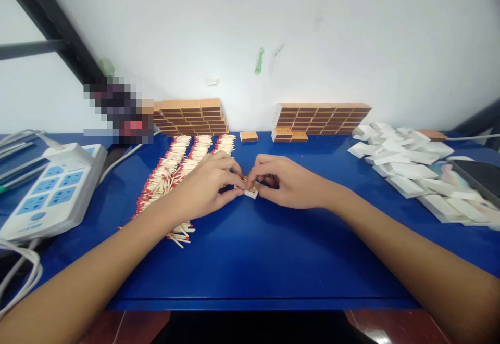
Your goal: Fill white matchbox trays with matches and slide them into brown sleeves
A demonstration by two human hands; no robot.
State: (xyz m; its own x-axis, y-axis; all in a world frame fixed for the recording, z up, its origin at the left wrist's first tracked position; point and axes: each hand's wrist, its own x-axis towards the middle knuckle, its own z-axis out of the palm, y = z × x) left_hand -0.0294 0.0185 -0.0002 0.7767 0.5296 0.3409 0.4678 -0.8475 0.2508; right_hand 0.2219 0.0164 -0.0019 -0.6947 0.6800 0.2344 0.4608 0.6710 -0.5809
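A small white matchbox tray (251, 194) with matchsticks in it lies on the blue table between my hands. My left hand (219, 180) has its thumb and fingertips closed on the tray's left side. From the right, my right hand (279, 180) reaches in with fingers curled, its fingertips at the tray and the matches inside. Parts of the tray are hidden by my fingers. Left of and partly under my left forearm, rows of red-tipped matches (174, 164) are spread out. A single closed matchbox (249, 136) lies behind my hands.
Stacks of matchboxes stand against the wall at the left (191, 117) and right (322, 117). A heap of white trays (406, 162) lies at the right, beside a dark phone-like object (474, 177). At the left are a power strip (54, 193) and white cables (19, 271).
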